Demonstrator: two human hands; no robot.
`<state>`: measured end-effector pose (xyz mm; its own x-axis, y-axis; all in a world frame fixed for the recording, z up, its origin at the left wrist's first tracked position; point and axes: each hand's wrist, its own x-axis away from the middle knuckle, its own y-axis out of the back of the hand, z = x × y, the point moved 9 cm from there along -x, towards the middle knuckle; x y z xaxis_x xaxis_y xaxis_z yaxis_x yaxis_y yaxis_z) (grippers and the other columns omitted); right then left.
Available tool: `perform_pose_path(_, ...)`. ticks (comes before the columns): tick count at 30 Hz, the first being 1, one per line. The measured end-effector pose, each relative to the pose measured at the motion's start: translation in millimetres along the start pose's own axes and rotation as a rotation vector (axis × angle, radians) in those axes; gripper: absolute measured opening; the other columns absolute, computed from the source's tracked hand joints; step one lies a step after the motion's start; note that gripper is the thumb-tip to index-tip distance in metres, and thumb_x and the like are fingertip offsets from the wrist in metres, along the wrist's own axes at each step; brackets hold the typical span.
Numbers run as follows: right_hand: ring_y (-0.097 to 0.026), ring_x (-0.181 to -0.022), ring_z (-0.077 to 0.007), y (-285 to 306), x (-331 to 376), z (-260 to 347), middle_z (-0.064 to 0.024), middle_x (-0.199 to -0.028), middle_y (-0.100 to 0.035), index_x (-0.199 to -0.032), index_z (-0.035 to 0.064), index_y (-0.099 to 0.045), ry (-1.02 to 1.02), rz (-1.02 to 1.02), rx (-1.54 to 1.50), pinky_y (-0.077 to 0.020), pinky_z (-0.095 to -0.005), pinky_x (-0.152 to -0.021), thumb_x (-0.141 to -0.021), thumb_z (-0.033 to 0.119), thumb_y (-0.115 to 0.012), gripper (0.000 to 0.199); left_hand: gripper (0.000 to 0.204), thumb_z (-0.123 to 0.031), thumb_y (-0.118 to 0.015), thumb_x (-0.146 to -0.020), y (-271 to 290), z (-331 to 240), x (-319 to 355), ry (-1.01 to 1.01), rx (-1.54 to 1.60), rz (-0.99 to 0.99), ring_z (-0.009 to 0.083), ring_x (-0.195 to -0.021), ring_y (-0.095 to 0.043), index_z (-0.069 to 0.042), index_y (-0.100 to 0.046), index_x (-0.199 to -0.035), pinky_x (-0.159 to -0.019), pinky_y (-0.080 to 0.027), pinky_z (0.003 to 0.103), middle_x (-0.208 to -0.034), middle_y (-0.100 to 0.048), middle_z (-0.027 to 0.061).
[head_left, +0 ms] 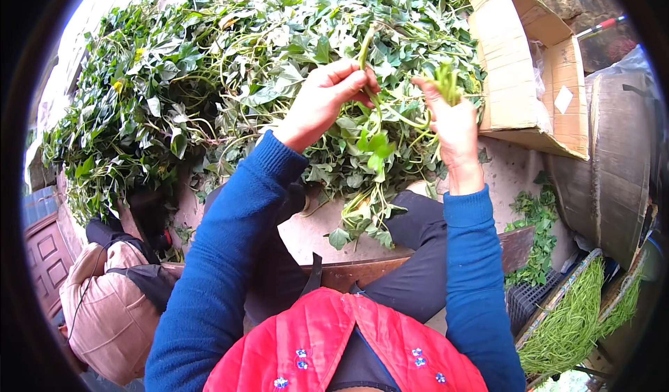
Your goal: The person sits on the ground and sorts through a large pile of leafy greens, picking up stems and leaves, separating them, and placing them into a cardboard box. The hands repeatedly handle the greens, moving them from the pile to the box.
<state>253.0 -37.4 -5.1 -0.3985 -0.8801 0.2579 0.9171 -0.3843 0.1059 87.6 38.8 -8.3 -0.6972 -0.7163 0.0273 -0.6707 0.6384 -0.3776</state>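
My left hand (326, 103) is closed in a pinch around a green leafy vine stem (366, 47), which sticks up above the fingertips. Below the fingers the stem bends toward my right hand (454, 131), and bright green leaves (376, 149) hang near it. Wrapped in my right fingers is a small bunch of green stems (446, 82), its cut-looking ends pointing up and slightly blurred. Both hands are raised above a large heap of leafy vines (244, 64) with lobed leaves. Whether the bent stem touches my right fingers I cannot tell.
An open cardboard box (505, 64) stands right of the heap. Beyond it is a big brown container (620, 155). Trays of green stems (568, 319) sit at lower right, near loose vines (536, 232). Another person (115, 308) sits at left. A wooden bench (512, 249) runs beneath me.
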Motion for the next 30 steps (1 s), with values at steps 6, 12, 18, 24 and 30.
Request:
perform_pose_path(6, -0.05, -0.059, -0.0051, -43.2, 15.6, -4.8, 0.004, -0.072, -0.062, -0.097, 0.0017, -0.066, -0.028, 0.312, -0.074, -0.0399, -0.0233, -0.052, -0.082, 0.019, -0.068, 0.023, 0.02, -0.018, -0.05, -0.095, -8.0, 10.2, 1.4, 0.047, -0.012, -0.025, 0.012, -0.082, -0.059, -0.001, -0.06, -0.098, -0.079, -0.049, 0.027, -0.092, -0.061, 0.0048)
perform_pose_path(12, -0.058, -0.056, -0.0136, -36.6, 16.2, -10.0, -0.0089, -0.068, -0.064, -0.096, 0.0048, -0.066, 0.151, 0.156, 0.505, -0.0464, -0.0295, -0.054, -0.077, 0.016, -0.069, 0.022, 0.016, -0.018, -0.061, -0.088, 8.6, 63.0, 9.9, 0.358, -0.449, -0.147, 0.0028, -0.061, -0.048, -0.003, -0.064, -0.093, -0.056, -0.04, 0.019, -0.073, -0.058, -0.0036)
perform_pose_path(18, -0.062, -0.062, -0.0223, -30.0, 19.8, 2.2, -0.0125, -0.077, -0.065, -0.097, 0.0062, -0.067, 0.354, 0.095, 0.549, -0.0482, -0.0323, -0.058, -0.075, 0.012, -0.07, 0.023, 0.014, -0.017, -0.059, -0.088, -1.4, 56.9, 12.6, 0.486, -0.326, -0.067, 0.0042, -0.056, -0.046, -0.004, -0.064, -0.083, -0.052, -0.038, 0.021, -0.066, -0.057, -0.003)
perform_pose_path(24, -0.06, -0.065, -0.0253, -19.9, 22.9, 26.3, -0.0124, -0.077, -0.062, -0.094, 0.0048, -0.067, 0.543, 0.018, 0.597, -0.0481, -0.034, -0.06, -0.075, 0.006, -0.065, 0.019, 0.016, -0.017, -0.059, -0.088, -9.7, 43.6, 15.4, 0.454, -0.164, 0.08, 0.0044, -0.055, -0.046, -0.004, -0.063, -0.08, -0.052, -0.039, 0.021, -0.065, -0.056, -0.0025)
perform_pose_path(30, -0.065, -0.079, -0.0178, 150.9, 91.1, 47.8, -0.0125, -0.087, -0.068, -0.1, -0.0008, -0.065, 0.461, -0.602, 0.885, -0.0506, -0.0293, -0.071, -0.081, 0.009, -0.065, 0.022, 0.015, -0.017, -0.061, -0.087, 1.0, 25.4, 21.0, 0.421, 0.049, -0.007, 0.0016, -0.062, -0.049, -0.003, -0.065, -0.089, -0.058, -0.041, 0.016, -0.075, -0.06, -0.0025)
